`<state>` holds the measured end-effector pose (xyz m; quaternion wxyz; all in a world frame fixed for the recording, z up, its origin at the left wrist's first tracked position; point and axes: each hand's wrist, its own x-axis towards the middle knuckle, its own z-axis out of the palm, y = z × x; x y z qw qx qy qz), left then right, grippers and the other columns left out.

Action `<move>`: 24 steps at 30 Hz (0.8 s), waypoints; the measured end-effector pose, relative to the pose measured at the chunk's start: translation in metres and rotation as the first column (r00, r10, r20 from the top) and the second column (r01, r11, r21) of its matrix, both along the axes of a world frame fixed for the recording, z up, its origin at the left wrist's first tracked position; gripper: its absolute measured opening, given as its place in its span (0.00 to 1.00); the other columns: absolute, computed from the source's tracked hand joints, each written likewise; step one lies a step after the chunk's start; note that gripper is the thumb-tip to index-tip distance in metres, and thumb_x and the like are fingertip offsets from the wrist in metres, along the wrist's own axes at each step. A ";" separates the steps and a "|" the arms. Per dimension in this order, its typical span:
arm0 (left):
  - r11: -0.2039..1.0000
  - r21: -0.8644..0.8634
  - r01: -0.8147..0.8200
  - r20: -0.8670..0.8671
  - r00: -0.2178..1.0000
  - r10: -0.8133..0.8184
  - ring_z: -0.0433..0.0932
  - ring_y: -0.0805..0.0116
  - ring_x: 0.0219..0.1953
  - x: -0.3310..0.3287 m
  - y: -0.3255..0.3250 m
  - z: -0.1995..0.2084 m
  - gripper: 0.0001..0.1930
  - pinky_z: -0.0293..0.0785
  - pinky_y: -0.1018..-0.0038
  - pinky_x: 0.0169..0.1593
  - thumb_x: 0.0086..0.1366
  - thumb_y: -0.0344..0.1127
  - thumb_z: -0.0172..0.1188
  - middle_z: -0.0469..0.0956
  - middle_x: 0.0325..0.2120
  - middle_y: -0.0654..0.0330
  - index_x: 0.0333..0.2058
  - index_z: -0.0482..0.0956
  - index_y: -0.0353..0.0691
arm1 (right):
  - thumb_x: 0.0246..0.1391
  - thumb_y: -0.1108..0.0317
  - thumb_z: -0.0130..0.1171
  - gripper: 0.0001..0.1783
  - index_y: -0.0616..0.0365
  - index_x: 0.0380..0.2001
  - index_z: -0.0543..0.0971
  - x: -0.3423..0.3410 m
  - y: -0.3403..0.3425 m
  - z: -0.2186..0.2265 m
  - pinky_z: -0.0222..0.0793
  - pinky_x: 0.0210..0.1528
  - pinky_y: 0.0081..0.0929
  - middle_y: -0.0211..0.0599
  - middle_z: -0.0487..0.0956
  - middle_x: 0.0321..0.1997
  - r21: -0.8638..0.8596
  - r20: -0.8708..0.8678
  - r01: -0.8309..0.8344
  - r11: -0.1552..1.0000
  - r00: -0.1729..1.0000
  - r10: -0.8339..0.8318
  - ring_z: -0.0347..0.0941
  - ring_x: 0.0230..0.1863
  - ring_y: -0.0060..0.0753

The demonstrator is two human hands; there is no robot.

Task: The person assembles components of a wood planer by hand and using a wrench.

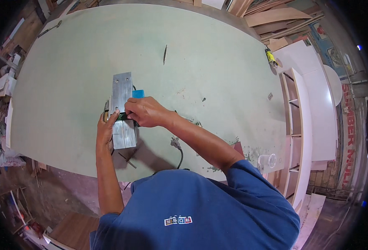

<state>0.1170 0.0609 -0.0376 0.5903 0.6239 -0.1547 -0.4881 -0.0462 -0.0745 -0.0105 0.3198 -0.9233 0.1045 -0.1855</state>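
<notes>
An electric planer [122, 89] lies sole-up on the pale green tabletop [217, 62], its two shiny metal plates facing me and a blue part [138, 93] sticking out on its right. Between the plates runs a dark green band where the cutter drum sits. My left hand [105, 132] is closed around the planer's left side, thumb resting near that band. With fingers pinched together, my right hand [148, 111] presses at the band's right end; whatever they hold is hidden. Beside the planer's lower end lie thin metal pieces [128, 160], partly in shadow.
A plug on a grey cord [176, 143] rests right of the planer. Farther off lies a thin dark strip [165, 54]. A clear glass jar [267, 161] stands near the right edge, by a white cabinet frame [299, 125]. At the far right is a yellow-and-black power tool [270, 57].
</notes>
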 end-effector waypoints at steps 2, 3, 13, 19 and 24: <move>1.000 -0.010 -0.005 0.002 1.000 0.005 0.80 0.67 0.43 0.003 0.000 -0.005 0.30 0.80 0.67 0.46 0.62 0.44 0.72 0.79 0.43 0.57 0.56 0.72 0.33 | 0.57 0.68 0.63 0.07 0.56 0.35 0.76 0.004 0.000 0.002 0.73 0.37 0.46 0.39 0.78 0.37 -0.084 -0.074 -0.009 0.996 0.997 0.003 0.78 0.36 0.52; 1.000 -0.020 -0.015 0.002 1.000 0.015 0.81 0.67 0.43 0.005 0.001 -0.007 0.30 0.80 0.67 0.46 0.61 0.44 0.73 0.79 0.43 0.57 0.56 0.72 0.33 | 0.57 0.68 0.63 0.07 0.56 0.35 0.76 0.006 0.000 0.002 0.73 0.37 0.46 0.39 0.78 0.37 -0.083 -0.067 -0.013 0.996 0.998 0.007 0.78 0.36 0.52; 0.999 -0.036 0.018 0.057 0.998 -0.016 0.80 0.68 0.46 0.013 0.004 -0.015 0.33 0.75 0.69 0.54 0.60 0.47 0.73 0.80 0.45 0.57 0.57 0.72 0.31 | 0.56 0.71 0.63 0.07 0.56 0.38 0.77 0.015 -0.012 0.023 0.75 0.39 0.45 0.39 0.79 0.36 -0.112 -0.124 -0.230 0.967 0.968 0.216 0.79 0.39 0.51; 0.988 -0.129 0.083 0.018 0.997 -0.081 0.79 0.69 0.47 0.022 0.009 -0.024 0.32 0.73 0.71 0.56 0.58 0.41 0.73 0.80 0.45 0.58 0.56 0.72 0.30 | 0.55 0.76 0.62 0.06 0.56 0.37 0.80 0.021 -0.018 0.029 0.75 0.41 0.42 0.37 0.81 0.39 -0.022 -0.239 -0.277 0.961 0.934 0.264 0.80 0.40 0.49; 0.989 -0.134 0.068 -0.016 0.997 -0.071 0.79 0.69 0.47 0.023 0.011 -0.028 0.31 0.75 0.70 0.55 0.58 0.39 0.72 0.80 0.46 0.58 0.56 0.72 0.32 | 0.55 0.74 0.64 0.05 0.56 0.36 0.79 0.026 -0.015 0.029 0.75 0.39 0.43 0.36 0.77 0.37 -0.181 -0.243 -0.304 0.935 0.935 0.257 0.78 0.41 0.47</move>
